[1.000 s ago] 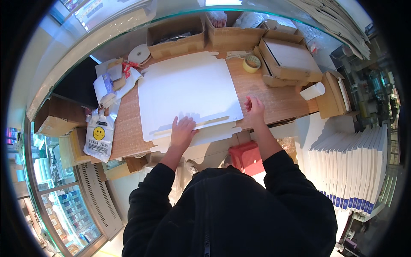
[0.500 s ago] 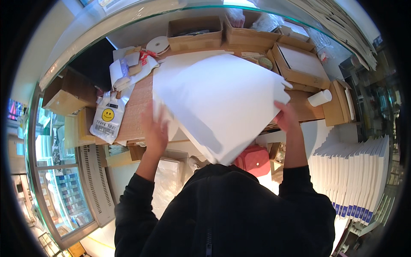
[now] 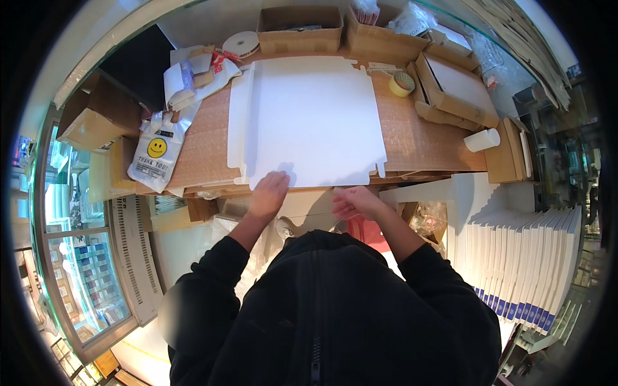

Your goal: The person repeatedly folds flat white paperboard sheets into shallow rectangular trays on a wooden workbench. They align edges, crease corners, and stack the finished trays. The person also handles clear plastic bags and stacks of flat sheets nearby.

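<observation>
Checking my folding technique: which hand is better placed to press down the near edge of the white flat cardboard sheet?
Left, probably. The left hand already rests on the near edge of the white cardboard sheet, while the right hand hovers just off the wooden table edge.

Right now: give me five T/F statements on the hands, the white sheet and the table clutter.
1. The white sheet lies flat on the table. True.
2. The left hand rests at the sheet's near edge. True.
3. The right hand holds the tape roll. False: the roll lies beyond the sheet, away from both hands.
4. A smiley bag lies left of the sheet. True.
5. The sheet is held up in the air. False: it is down on the table.
</observation>
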Demonstrator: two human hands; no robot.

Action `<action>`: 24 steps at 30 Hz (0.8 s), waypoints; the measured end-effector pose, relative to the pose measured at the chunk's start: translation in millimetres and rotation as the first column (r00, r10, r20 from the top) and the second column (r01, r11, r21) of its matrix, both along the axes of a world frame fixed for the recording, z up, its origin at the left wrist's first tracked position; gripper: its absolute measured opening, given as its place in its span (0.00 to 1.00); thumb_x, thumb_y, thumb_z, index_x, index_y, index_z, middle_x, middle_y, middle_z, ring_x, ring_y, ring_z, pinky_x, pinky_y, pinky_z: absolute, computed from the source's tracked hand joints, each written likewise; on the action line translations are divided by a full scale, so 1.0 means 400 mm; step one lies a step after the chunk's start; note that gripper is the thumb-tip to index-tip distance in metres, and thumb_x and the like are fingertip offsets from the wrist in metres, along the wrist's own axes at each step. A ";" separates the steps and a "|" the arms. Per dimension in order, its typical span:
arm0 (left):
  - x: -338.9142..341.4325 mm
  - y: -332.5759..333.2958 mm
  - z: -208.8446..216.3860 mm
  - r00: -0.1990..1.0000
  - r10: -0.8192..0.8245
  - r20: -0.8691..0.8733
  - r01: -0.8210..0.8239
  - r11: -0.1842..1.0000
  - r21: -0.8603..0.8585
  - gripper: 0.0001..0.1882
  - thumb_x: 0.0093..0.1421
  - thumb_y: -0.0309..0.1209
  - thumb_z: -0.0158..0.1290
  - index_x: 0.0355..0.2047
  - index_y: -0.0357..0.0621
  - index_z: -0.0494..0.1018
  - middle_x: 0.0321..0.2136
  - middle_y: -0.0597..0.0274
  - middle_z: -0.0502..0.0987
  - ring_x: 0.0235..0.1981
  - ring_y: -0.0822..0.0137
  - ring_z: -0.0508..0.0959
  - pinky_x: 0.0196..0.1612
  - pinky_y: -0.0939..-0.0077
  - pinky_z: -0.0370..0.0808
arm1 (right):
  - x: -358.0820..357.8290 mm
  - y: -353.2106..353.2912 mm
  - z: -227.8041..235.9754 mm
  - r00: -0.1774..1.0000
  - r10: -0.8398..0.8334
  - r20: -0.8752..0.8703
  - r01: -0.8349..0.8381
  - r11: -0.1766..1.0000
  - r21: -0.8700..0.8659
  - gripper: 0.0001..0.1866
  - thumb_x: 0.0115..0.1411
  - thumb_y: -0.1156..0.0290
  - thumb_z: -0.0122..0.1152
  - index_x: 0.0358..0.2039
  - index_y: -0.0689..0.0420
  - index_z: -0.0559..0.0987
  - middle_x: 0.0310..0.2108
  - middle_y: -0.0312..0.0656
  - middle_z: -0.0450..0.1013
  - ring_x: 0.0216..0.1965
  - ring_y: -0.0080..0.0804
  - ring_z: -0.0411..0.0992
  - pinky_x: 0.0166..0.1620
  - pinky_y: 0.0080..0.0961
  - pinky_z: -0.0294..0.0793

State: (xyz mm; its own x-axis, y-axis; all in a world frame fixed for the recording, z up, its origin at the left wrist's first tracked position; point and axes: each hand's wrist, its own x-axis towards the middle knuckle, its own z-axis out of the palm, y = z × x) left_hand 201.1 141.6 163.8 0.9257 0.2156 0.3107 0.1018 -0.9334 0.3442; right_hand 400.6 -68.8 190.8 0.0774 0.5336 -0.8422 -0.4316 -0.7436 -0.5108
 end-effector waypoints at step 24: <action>0.086 0.082 -0.015 0.968 -0.206 -0.146 0.241 0.924 0.295 0.05 0.51 0.27 0.52 0.29 0.41 0.69 0.31 0.57 0.69 0.37 0.59 0.71 0.42 0.70 0.72 | 0.111 0.123 -0.074 -0.025 -0.169 0.985 -0.594 0.796 0.122 0.11 0.46 0.68 0.67 0.28 0.56 0.74 0.30 0.41 0.68 0.38 0.41 0.67 0.43 0.36 0.68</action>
State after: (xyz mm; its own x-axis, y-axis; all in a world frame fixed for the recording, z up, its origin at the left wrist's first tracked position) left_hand 235.5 174.3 158.0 0.9708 -0.0910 0.2222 -0.1011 -0.9943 0.0346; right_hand 445.0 -19.4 161.3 0.3588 0.9015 0.2419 0.8628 -0.2214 -0.4545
